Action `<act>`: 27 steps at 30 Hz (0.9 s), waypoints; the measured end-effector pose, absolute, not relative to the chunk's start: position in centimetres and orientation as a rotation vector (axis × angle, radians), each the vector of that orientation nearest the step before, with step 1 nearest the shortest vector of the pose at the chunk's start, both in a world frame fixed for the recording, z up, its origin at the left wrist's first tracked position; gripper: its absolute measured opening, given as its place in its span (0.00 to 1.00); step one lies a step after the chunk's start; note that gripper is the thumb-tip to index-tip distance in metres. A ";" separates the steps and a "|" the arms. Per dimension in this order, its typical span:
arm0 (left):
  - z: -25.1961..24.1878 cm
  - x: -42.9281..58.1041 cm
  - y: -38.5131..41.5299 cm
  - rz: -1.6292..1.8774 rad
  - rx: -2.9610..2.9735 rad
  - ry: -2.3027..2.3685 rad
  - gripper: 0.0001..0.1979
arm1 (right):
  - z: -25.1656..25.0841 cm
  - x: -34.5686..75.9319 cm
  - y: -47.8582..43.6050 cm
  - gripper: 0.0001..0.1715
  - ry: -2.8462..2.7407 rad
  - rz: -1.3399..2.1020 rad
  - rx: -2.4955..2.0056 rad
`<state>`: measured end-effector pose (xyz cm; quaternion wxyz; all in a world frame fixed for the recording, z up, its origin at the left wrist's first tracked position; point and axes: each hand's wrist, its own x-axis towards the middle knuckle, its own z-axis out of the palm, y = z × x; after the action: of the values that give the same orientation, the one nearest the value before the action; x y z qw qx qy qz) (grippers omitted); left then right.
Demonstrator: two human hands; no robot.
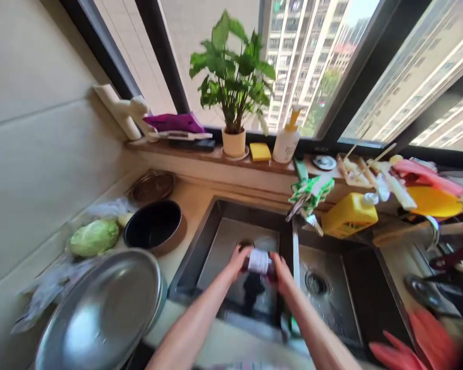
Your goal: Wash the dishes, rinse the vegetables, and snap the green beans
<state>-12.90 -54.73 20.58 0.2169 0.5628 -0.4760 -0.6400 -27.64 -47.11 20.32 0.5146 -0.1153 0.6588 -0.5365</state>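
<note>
Both my hands reach over the left basin of a steel sink [212,231]. Between them is a small dark bottle with a white label [259,262], held sideways. My left hand [239,259] grips its left end with fingers curled. My right hand [282,272] wraps round its right end. The picture is blurred by motion, so the finger positions are only roughly visible. A faucet [303,208] wrapped in a green-and-white cloth hangs just above and to the right of the bottle.
Left counter: a large steel lid [100,313], a black pot [154,228], a cabbage [94,237], a woven basket [152,186]. Windowsill: potted plant [233,82], yellow sponge [260,152], pump bottle [287,139]. A yellow jug [349,216] and red gloves [420,341] lie right.
</note>
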 end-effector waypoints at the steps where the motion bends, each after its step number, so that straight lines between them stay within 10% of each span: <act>1: 20.3 -12.9 -54.7 -1.788 1.472 -1.312 0.21 | 20.2 -27.7 -47.1 0.30 1.583 -1.253 -0.267; 27: 19.3 -12.6 -54.6 -1.757 1.362 -1.384 0.28 | 18.3 -28.7 -47.5 0.28 1.676 -1.361 -0.476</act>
<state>-12.64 -54.58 19.28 0.2585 0.5025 -0.5104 -0.6482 -28.66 -47.49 18.28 0.4488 -0.1926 0.6775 -0.5500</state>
